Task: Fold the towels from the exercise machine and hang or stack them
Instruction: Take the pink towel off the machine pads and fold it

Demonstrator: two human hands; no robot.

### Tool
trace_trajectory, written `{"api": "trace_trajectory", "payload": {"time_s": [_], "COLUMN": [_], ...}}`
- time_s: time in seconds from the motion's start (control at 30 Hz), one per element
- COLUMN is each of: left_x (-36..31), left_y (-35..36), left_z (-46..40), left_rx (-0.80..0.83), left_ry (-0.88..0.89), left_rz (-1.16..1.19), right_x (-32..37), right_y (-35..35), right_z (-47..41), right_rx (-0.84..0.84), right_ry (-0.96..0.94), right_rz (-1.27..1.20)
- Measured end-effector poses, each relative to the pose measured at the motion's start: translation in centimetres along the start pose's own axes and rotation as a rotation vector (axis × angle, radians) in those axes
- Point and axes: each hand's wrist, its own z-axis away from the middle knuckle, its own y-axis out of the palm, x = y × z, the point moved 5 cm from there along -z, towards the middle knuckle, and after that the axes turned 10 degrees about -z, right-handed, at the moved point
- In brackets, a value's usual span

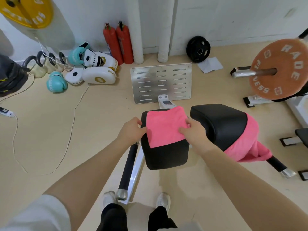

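Soft square pink towel, padded black cushion

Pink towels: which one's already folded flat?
The pink towel on the left pad, under both hands, lies flat and squared. The other pink towel hangs bunched off the right pad.

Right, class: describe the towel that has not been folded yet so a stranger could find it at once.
Find the two black pads of the exercise machine. On the right pad's outer side hangs a pink towel, loose and crumpled, unlike the flat folded towel on the left pad.
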Motion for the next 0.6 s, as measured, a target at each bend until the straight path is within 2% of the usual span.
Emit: {"api": "trace_trajectory", "payload": {"time_s": [0.1,0.17,0.23,0.3,0.37,0.53,0.6], "left_x": [-0.3,0.1,1.8,4.8,8.3,16.1,18.5], "left_y": [-2.9,-5.3,-7.4,-9.1,-11.1,-17.4,-20.4], "left_z": [0.0,-0.1,-0.7,-1.4,-2.2,-4.7,-5.3], "left_rx": [-0.024,-0.039,0.046,0.201,0.277,0.277,0.314], "left_ry": [0.174,0.279,0.339,0.312,0.308,0.325,0.344], "left_rz": [0.183,0.303,0.482,0.655,0.653,0.533,0.589], "right_x": [4.3,6.8,8.8,10.5,12.1,17.7,20.4], "right_y": [2.2,4.6,7.2,10.2,13.3,22.1,24.7], "right_z": [1.1,1.7,2.1,2.4,2.2,2.0,1.9], "right_rx": [0.036,0.101,0.176,0.228,0.249,0.42,0.453], "right_ry": [-0.252,-0.324,-0.317,-0.299,-0.258,-0.216,-0.214], "right_rz": [0.096,0.016,-0.117,-0.189,-0.252,-0.269,-0.323]}}
